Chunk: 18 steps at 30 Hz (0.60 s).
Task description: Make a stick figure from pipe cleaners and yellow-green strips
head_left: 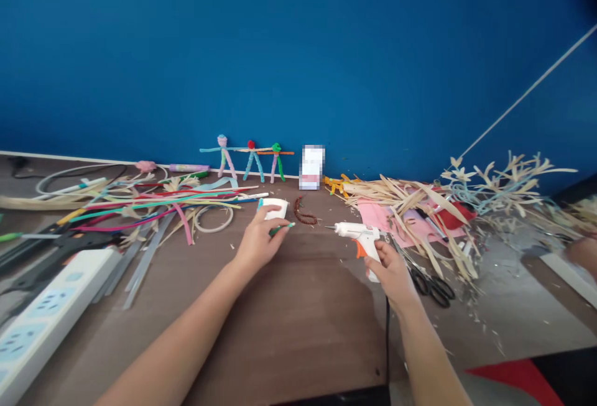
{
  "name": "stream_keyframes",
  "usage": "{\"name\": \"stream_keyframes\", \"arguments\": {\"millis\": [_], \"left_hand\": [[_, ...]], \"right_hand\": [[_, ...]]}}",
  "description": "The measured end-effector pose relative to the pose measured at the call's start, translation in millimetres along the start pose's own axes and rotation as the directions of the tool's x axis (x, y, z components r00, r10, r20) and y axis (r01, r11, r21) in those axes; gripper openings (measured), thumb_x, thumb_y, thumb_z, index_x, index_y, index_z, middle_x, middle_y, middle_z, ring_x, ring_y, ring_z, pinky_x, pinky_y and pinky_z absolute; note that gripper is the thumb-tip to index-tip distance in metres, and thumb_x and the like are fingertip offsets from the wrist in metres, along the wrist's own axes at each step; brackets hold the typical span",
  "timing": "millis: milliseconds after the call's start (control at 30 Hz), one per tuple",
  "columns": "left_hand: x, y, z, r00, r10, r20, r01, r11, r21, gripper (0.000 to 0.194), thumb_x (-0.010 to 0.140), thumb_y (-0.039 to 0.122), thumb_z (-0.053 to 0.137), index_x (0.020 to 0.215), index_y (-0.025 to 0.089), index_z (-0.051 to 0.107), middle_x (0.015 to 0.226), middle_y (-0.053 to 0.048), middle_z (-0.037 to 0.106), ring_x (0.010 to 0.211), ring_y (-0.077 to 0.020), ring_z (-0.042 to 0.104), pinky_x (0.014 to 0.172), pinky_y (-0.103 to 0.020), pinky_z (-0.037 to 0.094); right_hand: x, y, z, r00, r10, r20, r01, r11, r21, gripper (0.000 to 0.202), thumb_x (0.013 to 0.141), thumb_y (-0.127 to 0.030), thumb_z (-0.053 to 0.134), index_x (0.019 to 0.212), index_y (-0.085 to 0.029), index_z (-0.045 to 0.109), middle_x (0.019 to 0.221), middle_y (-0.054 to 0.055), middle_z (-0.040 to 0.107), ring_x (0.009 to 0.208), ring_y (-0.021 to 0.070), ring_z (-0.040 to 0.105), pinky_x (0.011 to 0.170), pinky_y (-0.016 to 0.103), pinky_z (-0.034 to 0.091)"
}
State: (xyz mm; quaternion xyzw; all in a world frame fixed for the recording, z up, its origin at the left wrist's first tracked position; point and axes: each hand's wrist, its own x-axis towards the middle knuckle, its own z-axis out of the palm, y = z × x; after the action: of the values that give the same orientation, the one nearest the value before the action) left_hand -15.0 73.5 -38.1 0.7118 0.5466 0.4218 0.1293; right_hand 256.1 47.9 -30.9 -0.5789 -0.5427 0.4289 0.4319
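Observation:
My left hand [261, 236] pinches a small green stick-like piece [278, 228] with a pale tip. Just behind those fingers a white object [275, 208] shows, partly covered by the hand. My right hand [388, 268] grips the handle of a white glue gun [359, 232] with an orange trigger, its nozzle pointing left toward the green piece, a gap between them. Beyond the gap lies a curved string of brown beads [303, 213]. Three pipe-cleaner figures [252, 160] stand against the blue wall.
Colored strips [153, 204] and a white power strip [60, 294] lie at left. Dried strips [396, 198], pink cloth [380, 216] and black scissors [433, 288] are at right. The gun's cord [387, 344] runs to the front edge. Another person's hand [583, 253] is far right.

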Motion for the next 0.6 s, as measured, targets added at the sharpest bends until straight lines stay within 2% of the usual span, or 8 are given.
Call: {"name": "stream_keyframes", "arguments": {"millis": [100,200,400,600], "left_hand": [[-1,8,4.2,0.994,-0.012,0.104,0.039,0.964,-0.261,0.018,0.076,0.027,0.049,0.079,0.016,0.063,0.082,-0.006,0.062,0.073,-0.0150,0.057,0.064,-0.025,0.044],[-2,13,7.3,0.977,-0.076,0.200,0.151,0.906,-0.395,0.018,0.074,0.028,0.051,0.078,0.015,0.062,0.071,-0.003,0.064,0.065,-0.0134,0.056,0.059,-0.023,0.043],[-4,16,5.2,0.953,-0.108,0.284,0.237,0.851,-0.469,0.018,0.074,0.029,0.051,0.076,0.015,0.062,0.065,-0.002,0.064,0.058,-0.0113,0.055,0.055,-0.021,0.041],[-2,19,2.9,0.961,-0.106,0.254,0.213,0.870,-0.445,0.018,0.073,0.028,0.051,0.076,0.014,0.062,0.065,-0.002,0.065,0.062,-0.0128,0.057,0.059,-0.022,0.042]], "right_hand": [[-5,-4,12,0.998,-0.048,0.049,0.047,0.999,0.014,0.026,0.067,-0.025,0.055,0.090,-0.017,0.046,0.075,0.002,0.061,0.051,0.0098,0.050,0.045,0.020,0.037],[-7,-9,18,0.992,-0.089,0.088,0.092,0.996,-0.021,0.025,0.069,-0.025,0.054,0.092,-0.017,0.045,0.080,0.004,0.061,0.056,0.0112,0.053,0.047,0.020,0.038],[-10,-19,24,0.986,-0.134,0.102,0.146,0.982,-0.117,0.023,0.070,-0.024,0.051,0.091,-0.018,0.045,0.077,0.003,0.062,0.061,0.0133,0.056,0.052,0.022,0.041],[-12,-22,24,0.987,-0.156,0.043,0.162,0.960,-0.229,0.024,0.067,-0.024,0.052,0.089,-0.017,0.044,0.082,0.007,0.063,0.070,0.0168,0.059,0.060,0.024,0.045]]}}
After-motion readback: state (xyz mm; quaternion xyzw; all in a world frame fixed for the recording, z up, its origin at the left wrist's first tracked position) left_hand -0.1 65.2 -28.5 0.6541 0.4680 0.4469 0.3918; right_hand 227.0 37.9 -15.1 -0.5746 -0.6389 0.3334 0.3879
